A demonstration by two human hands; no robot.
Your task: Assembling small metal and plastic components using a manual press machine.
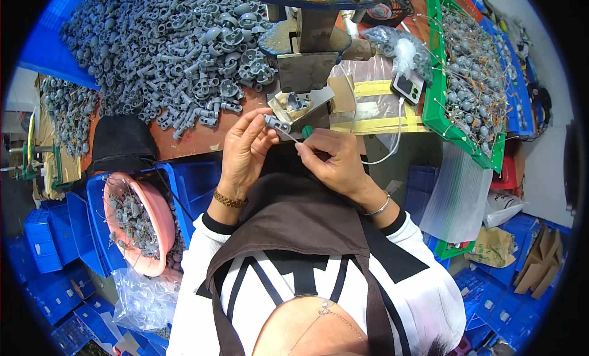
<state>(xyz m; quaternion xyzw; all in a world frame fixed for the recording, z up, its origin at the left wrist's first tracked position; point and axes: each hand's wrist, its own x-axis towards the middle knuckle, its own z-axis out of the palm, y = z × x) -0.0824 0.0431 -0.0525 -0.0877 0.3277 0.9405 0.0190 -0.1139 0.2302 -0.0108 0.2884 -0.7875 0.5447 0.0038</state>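
My left hand (248, 148) pinches a small grey plastic part (277, 124) between thumb and fingertips, just in front of the press. Closed around a slim tool with a green handle (307, 131) is my right hand (336, 158); most of that handle is hidden by the fingers. The tool's thin shaft points toward the grey part, and I cannot tell whether it touches. Right behind my hands, a pale fixture (288, 109) under the press head (304, 70) bears another grey plastic piece (298, 100).
A big heap of grey plastic parts (178, 55) covers the bench's left. A green tray (434, 104) with wired grey pieces stands at right, near a phone (407, 88) on a white cable. Left of my lap, a pink basin (165, 227) of parts sits in a blue crate (96, 190).
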